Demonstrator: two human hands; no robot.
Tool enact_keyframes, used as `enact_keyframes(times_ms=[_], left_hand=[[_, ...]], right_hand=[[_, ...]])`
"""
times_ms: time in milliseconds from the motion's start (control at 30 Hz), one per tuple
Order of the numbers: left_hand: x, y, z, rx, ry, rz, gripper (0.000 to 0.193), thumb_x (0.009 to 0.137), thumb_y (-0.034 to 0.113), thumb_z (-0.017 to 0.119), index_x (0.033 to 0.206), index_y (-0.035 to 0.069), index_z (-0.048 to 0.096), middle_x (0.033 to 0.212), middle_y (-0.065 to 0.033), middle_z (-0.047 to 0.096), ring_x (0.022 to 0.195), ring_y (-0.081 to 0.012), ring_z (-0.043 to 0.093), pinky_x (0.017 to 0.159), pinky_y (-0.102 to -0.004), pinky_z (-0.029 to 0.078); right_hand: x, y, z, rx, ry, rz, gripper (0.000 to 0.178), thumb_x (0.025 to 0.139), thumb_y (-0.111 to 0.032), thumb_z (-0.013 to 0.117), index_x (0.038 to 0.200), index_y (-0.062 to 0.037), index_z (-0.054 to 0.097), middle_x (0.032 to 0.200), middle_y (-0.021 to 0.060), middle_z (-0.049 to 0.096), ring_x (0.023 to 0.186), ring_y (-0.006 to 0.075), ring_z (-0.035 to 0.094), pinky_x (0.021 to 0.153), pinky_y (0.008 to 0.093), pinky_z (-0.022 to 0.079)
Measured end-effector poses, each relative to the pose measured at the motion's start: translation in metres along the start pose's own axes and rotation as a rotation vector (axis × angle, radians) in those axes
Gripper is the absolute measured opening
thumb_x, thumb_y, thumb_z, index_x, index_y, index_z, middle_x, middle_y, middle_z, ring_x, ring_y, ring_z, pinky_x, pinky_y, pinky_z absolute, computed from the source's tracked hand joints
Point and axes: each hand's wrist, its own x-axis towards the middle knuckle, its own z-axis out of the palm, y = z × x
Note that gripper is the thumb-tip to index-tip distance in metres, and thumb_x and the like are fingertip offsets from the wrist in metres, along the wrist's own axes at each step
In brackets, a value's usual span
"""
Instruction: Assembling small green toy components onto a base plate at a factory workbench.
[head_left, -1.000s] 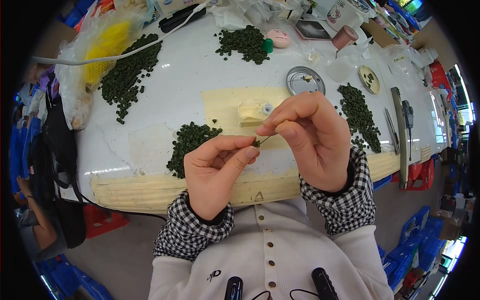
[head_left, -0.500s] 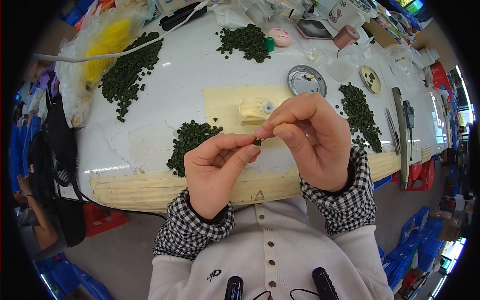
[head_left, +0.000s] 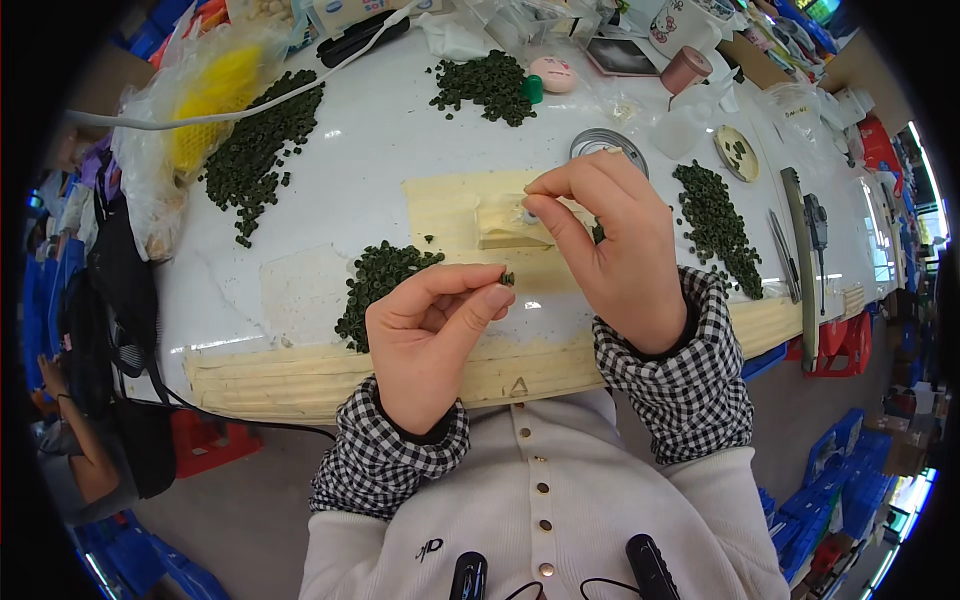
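Note:
My left hand [head_left: 425, 335] pinches a small dark green plastic piece [head_left: 509, 280] between thumb and forefinger, above the table's near part. Farther off, my right hand [head_left: 625, 250] has its thumb and forefinger pressed together over a small tape-wrapped block [head_left: 502, 228]. Whatever those fingertips hold is too small to tell. A bit of green [head_left: 598, 233] shows by the curled fingers of that hand. The fingertips partly cover the whitish round fitting on the block. Just beyond my left hand lies a pile of dark green pieces [head_left: 385, 285].
More green pieces lie in piles at the far left [head_left: 255, 160], far middle [head_left: 487, 85] and right [head_left: 717, 220]. A round metal lid [head_left: 608, 142] is partly behind my right hand. Tweezers [head_left: 783, 250] and a long caliper-like tool [head_left: 800, 260] lie right. A white cable [head_left: 230, 116] crosses far left.
My right hand has moved away from the left one, farther up the table to the tape-wrapped block. My left hand stays nearly in place, still pinching the green piece.

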Motion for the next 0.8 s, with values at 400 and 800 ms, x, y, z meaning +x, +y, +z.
enact_keyframes(times_ms=[400, 800], left_hand=[[-0.001, -0.002, -0.001, -0.021, 0.005, 0.048, 0.018, 0.086, -0.006, 0.066, 0.104, -0.004, 0.066, 0.095, -0.0086, 0.068, 0.086, -0.0116, 0.065, 0.079, -0.0232, 0.053], [0.000, -0.005, -0.002, 0.057, -0.026, 0.125, 0.018, 0.084, -0.008, 0.066, 0.102, -0.003, 0.068, 0.095, -0.0084, 0.067, 0.085, -0.0106, 0.063, 0.074, -0.0217, 0.050]], right_hand=[[-0.037, -0.034, -0.023, 0.345, -0.175, 0.145, 0.030, 0.081, 0.003, 0.066, 0.110, -0.0001, 0.067, 0.088, 0.0107, 0.061, 0.076, 0.0217, 0.057, 0.064, 0.0293, 0.046], [-0.043, -0.037, -0.021, 0.372, -0.215, 0.142, 0.032, 0.081, 0.003, 0.067, 0.113, -0.0004, 0.067, 0.089, 0.0098, 0.062, 0.077, 0.0215, 0.058, 0.066, 0.0289, 0.048]])
